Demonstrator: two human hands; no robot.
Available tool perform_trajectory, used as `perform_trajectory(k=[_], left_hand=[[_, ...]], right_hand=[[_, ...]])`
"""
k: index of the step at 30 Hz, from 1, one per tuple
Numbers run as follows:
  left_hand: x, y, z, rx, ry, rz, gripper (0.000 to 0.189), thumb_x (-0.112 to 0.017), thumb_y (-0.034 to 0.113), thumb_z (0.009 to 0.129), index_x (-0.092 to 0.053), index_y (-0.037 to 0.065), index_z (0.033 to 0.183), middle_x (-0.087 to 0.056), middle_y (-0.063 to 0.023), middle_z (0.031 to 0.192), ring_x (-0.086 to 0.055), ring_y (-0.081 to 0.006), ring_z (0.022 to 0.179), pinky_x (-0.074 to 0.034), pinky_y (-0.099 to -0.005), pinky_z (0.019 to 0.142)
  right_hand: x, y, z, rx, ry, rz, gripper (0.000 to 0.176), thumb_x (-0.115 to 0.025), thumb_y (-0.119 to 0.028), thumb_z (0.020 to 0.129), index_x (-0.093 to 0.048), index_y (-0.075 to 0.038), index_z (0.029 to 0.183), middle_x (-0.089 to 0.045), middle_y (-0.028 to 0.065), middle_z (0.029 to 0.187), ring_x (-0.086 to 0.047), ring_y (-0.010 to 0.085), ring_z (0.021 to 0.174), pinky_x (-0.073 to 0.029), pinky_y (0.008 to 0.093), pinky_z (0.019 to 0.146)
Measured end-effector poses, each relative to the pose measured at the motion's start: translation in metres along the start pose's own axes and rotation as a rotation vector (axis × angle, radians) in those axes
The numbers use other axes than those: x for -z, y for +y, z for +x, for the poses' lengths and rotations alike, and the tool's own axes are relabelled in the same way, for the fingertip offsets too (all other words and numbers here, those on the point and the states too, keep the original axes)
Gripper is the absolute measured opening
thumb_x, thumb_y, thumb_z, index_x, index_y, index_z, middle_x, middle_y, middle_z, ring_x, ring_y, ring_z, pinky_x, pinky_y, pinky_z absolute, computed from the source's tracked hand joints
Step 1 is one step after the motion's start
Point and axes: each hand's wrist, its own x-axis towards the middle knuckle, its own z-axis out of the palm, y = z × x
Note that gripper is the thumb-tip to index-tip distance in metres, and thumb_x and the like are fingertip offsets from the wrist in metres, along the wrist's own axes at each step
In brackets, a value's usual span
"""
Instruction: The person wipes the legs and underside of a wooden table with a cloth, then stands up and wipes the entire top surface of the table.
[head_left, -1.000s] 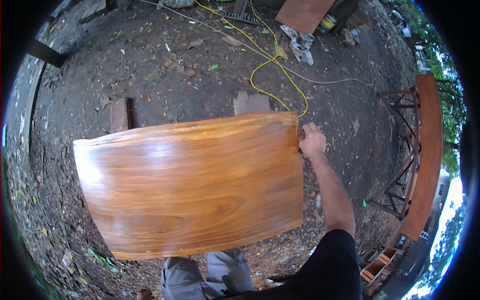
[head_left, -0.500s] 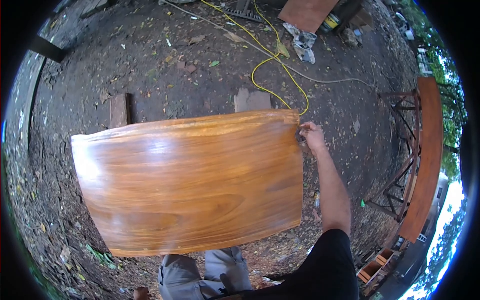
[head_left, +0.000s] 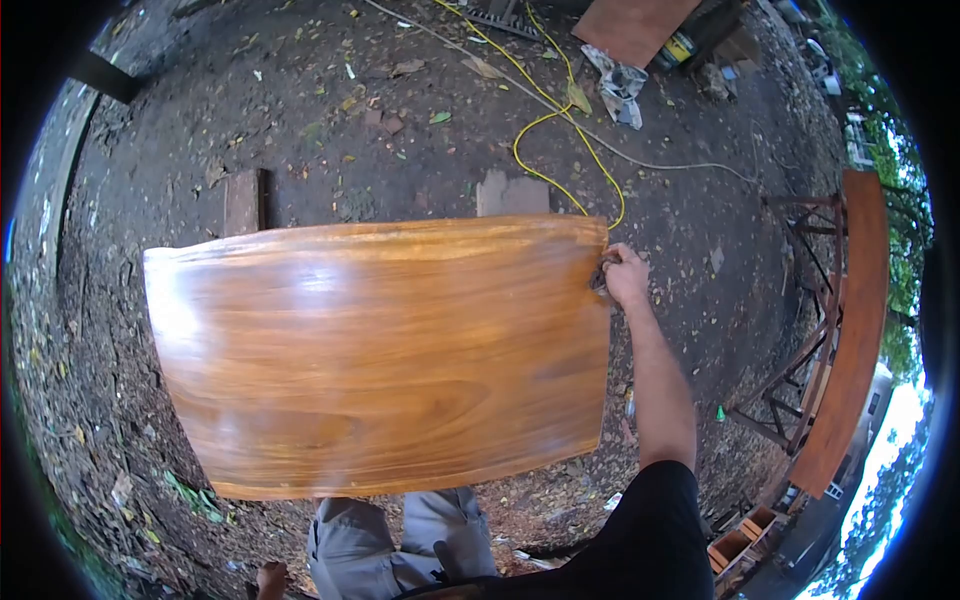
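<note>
A glossy, orange-brown wooden slab (head_left: 400, 350) with flowing grain lies in front of my legs. My right hand (head_left: 628, 275) is at its right end, near the far corner, with the fingers closed around a crumpled dark rag (head_left: 600, 272). The rag touches the slab's right edge. My left hand (head_left: 271, 579) hangs low beside my left leg, off the slab. Only a small part of it shows at the bottom of the view, and its fingers are not clear.
Wooden blocks (head_left: 245, 200) and a grey slab piece (head_left: 512, 195) stick out beyond the far edge. A yellow cord (head_left: 590, 150) winds over leaf-strewn dirt. On the right stands a long brown board (head_left: 850, 330) on a metal frame (head_left: 815, 300).
My right hand has shifted slightly down and left along the slab's right edge, pressing the rag against it. The view has shifted slightly.
</note>
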Motion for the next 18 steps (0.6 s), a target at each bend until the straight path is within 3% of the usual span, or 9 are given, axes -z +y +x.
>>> perform_trajectory(k=[1, 5, 9, 13, 18], left_hand=[[-0.001, -0.003, -0.002, 0.012, 0.014, -0.022, 0.027, -0.060, 0.021, 0.087, -0.064, -0.003, 0.098, -0.069, -0.0141, 0.082, -0.071, -0.0271, 0.060, -0.055, -0.0371, 0.048], [-0.005, 0.018, -0.007, -0.011, 0.063, -0.105, 0.029, -0.061, 0.022, 0.085, -0.066, -0.005, 0.093, -0.069, -0.0125, 0.076, -0.071, -0.0256, 0.058, -0.054, -0.0362, 0.048], [-0.003, 0.008, -0.009, -0.002, 0.078, -0.127, 0.027, -0.062, 0.020, 0.084, -0.066, -0.005, 0.093, -0.069, -0.0127, 0.077, -0.071, -0.0254, 0.059, -0.055, -0.0362, 0.050], [-0.003, 0.004, -0.009, -0.011, 0.048, -0.155, 0.029, -0.063, 0.021, 0.084, -0.066, -0.006, 0.094, -0.069, -0.0131, 0.078, -0.071, -0.0258, 0.059, -0.056, -0.0371, 0.051], [-0.002, 0.006, -0.010, 0.020, 0.048, -0.073, 0.031, -0.063, 0.024, 0.083, -0.067, -0.005, 0.094, -0.069, -0.0127, 0.078, -0.071, -0.0252, 0.059, -0.056, -0.0366, 0.052]], right_hand=[[-0.007, 0.000, 0.000, 0.042, 0.024, -0.078, 0.023, -0.066, -0.008, 0.080, -0.072, -0.012, 0.102, -0.073, 0.0151, 0.102, -0.070, 0.0291, 0.098, -0.053, 0.0372, 0.087], [0.009, -0.004, 0.000, -0.030, 0.007, 0.073, 0.023, -0.067, -0.008, 0.080, -0.072, -0.012, 0.102, -0.073, 0.0157, 0.100, -0.070, 0.0293, 0.097, -0.054, 0.0376, 0.086], [0.028, -0.003, -0.001, -0.060, 0.027, 0.246, 0.022, -0.068, -0.008, 0.080, -0.073, -0.012, 0.101, -0.075, 0.0115, 0.098, -0.071, 0.0235, 0.093, -0.054, 0.0345, 0.084], [0.006, -0.008, -0.011, 0.064, -0.004, -0.102, 0.022, -0.065, -0.004, 0.080, -0.073, -0.010, 0.100, -0.074, 0.0114, 0.096, -0.071, 0.0233, 0.093, -0.054, 0.0336, 0.084], [0.008, -0.004, -0.011, 0.037, 0.010, 0.071, 0.021, -0.065, -0.006, 0.080, -0.073, -0.011, 0.098, -0.073, 0.0144, 0.097, -0.070, 0.0286, 0.092, -0.054, 0.0366, 0.084]])
